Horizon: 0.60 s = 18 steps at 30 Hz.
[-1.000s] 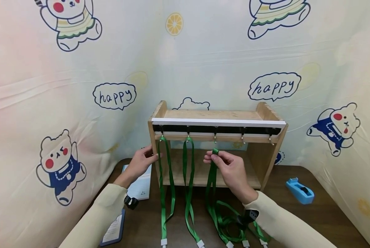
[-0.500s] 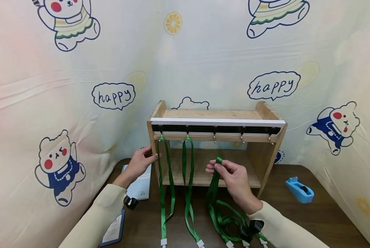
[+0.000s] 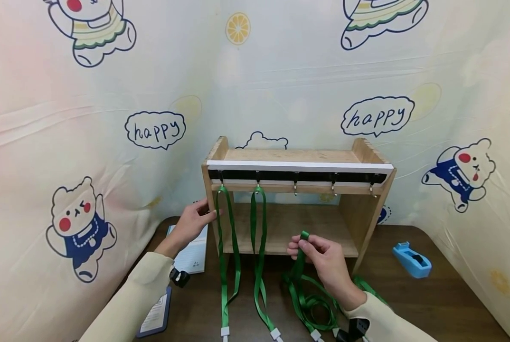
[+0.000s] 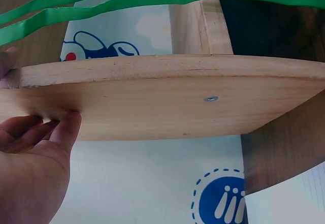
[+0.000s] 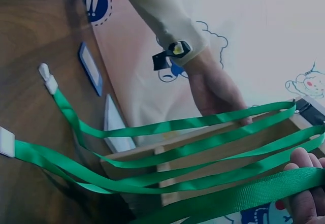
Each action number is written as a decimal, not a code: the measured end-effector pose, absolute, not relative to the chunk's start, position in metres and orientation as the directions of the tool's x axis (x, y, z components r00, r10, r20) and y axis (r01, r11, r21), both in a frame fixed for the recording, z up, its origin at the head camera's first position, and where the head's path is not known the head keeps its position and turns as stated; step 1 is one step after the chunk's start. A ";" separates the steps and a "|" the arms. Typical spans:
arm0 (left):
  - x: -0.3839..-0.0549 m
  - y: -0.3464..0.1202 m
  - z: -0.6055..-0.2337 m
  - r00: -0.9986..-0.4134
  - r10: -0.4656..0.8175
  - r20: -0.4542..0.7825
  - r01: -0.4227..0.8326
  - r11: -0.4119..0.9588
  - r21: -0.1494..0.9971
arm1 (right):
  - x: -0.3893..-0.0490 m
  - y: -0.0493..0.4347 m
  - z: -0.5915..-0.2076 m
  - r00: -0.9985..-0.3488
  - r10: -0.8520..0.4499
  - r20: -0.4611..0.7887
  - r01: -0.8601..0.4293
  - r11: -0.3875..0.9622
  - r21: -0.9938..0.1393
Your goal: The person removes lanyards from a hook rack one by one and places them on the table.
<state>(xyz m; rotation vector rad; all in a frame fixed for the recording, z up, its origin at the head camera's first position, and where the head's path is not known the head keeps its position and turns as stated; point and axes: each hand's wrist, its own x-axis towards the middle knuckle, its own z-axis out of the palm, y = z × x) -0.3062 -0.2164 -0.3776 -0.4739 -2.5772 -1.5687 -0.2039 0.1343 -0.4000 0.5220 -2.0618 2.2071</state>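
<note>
In the head view, my left hand (image 3: 191, 224) grips the left side panel of a wooden shelf (image 3: 363, 209), the thumb near its front edge. The left wrist view shows the fingertips on the panel's outer face (image 4: 142, 107). My right hand (image 3: 328, 263) pinches a green lanyard (image 3: 298, 267) near its top loop, low in front of the shelf. Its strap trails down to the table. Two green lanyards, a left one (image 3: 234, 232) and a second one (image 3: 263, 223), hang from hooks on the shelf's front rail, white clips at their lower ends.
Bare metal hooks (image 3: 295, 189) line the right part of the rail. More green lanyard (image 3: 323, 326) lies coiled under my right forearm. A blue tape dispenser (image 3: 412, 260) stands at the right. At the left are a notebook (image 3: 193, 251) and a blue-edged card (image 3: 155, 313).
My right hand has moved down and slightly right, away from the middle hook, with the lanyard still pinched. The left hand has stayed on the shelf's side.
</note>
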 end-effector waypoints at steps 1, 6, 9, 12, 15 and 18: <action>-0.306 -0.216 -0.378 -0.948 0.216 0.234 0.307 0.425 0.851 | -0.203 0.135 -0.402 -0.940 -0.178 0.291 -0.278 -0.097 -0.956; -0.305 -0.216 -0.377 -0.947 0.218 0.236 0.309 0.423 0.852 | -0.197 0.138 -0.412 -0.945 -0.189 0.267 -0.253 -0.093 -0.963; -0.305 -0.216 -0.377 -0.947 0.219 0.234 0.309 0.428 0.849 | -0.193 0.139 -0.415 -0.953 -0.189 0.239 -0.225 -0.091 -0.970; -0.305 -0.216 -0.376 -0.948 0.215 0.235 0.308 0.434 0.847 | -0.190 0.140 -0.420 -0.956 -0.197 0.216 -0.202 -0.089 -0.975; -0.306 -0.216 -0.376 -0.949 0.210 0.236 0.307 0.439 0.845 | -0.189 0.140 -0.427 -0.955 -0.210 0.208 -0.199 -0.063 -0.978; -0.306 -0.217 -0.377 -0.948 0.212 0.236 0.308 0.437 0.845 | -0.189 0.139 -0.434 -0.956 -0.230 0.183 -0.179 -0.038 -0.983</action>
